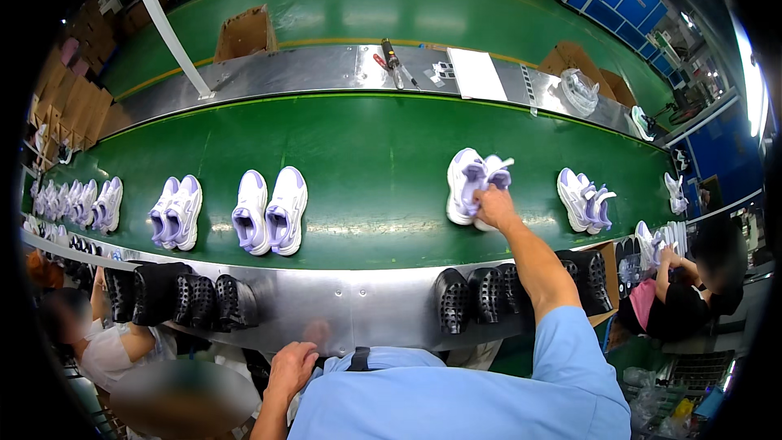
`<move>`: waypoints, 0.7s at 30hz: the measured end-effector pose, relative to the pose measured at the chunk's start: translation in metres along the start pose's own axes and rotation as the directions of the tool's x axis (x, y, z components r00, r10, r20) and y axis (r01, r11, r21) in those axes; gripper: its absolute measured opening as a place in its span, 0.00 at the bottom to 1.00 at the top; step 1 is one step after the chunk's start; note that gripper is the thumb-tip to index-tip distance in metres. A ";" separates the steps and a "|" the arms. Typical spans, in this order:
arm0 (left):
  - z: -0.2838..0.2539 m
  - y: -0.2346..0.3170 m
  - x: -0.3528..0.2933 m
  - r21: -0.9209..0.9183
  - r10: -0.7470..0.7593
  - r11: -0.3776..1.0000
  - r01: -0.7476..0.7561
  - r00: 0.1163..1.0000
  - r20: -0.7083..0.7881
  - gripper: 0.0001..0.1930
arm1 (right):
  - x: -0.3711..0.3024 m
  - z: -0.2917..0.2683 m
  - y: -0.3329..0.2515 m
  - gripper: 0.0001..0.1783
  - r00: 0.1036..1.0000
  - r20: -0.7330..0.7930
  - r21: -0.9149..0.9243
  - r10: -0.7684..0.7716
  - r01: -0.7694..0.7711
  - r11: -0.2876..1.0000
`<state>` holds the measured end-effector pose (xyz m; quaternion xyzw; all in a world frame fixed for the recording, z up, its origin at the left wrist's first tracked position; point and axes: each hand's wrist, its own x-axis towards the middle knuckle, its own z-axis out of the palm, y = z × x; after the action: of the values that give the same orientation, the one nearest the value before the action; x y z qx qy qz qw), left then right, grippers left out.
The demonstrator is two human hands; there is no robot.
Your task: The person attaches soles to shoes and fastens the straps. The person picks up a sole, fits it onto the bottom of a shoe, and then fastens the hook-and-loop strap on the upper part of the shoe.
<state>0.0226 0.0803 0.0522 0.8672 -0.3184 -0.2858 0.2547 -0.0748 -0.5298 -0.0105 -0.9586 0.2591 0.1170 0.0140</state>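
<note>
My right hand (494, 205) is stretched out over the green belt (366, 147), fingers closed on the pair (468, 183) of white and lilac shoes, which lies about midway between the near and far edges, right of the belt's middle; the shoes run long axis across the belt, toes toward the far edge, straight ahead of that hand; my left hand (292, 367) hangs back at my waist, loosely curled, holding nothing I can see, so the right is far nearer.

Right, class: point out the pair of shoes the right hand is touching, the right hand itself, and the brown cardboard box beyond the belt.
pair of shoes (465, 183), head view, toe of the left shoe.
right hand (494, 206), head view, back of the hand.
cardboard box (244, 33), head view, front wall.
</note>
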 end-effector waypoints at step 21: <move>-0.020 0.022 0.177 -0.423 0.185 0.883 -0.203 0.979 -0.085 0.24 | -0.151 -0.051 -0.324 0.17 0.842 0.061 0.249 -0.537 0.508 0.825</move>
<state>0.1385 -0.0528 0.0211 0.7592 -0.3274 -0.3038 0.4735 -0.0285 -0.1790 0.0634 -0.9755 -0.0036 0.1401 0.1694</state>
